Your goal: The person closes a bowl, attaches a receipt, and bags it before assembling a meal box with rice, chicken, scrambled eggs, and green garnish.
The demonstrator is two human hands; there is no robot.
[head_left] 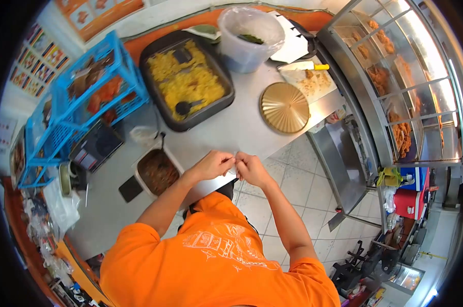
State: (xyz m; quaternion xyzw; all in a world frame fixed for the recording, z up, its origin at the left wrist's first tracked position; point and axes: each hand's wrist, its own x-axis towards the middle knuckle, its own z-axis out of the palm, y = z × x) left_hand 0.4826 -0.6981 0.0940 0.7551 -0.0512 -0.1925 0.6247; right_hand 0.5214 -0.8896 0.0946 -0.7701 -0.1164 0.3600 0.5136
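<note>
Left hand [212, 165] and right hand [250, 169] are close together at the bench [247, 110] edge, each grip pinched closed, on what I cannot tell; a stew tub [158, 171] sits left of both.

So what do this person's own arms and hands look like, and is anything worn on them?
The left hand and right hand are bare, with no gloves showing. No watch is visible on either wrist. The forearms are uncovered below short, loose, plain orange sleeves, matching the orange shirt.
</note>
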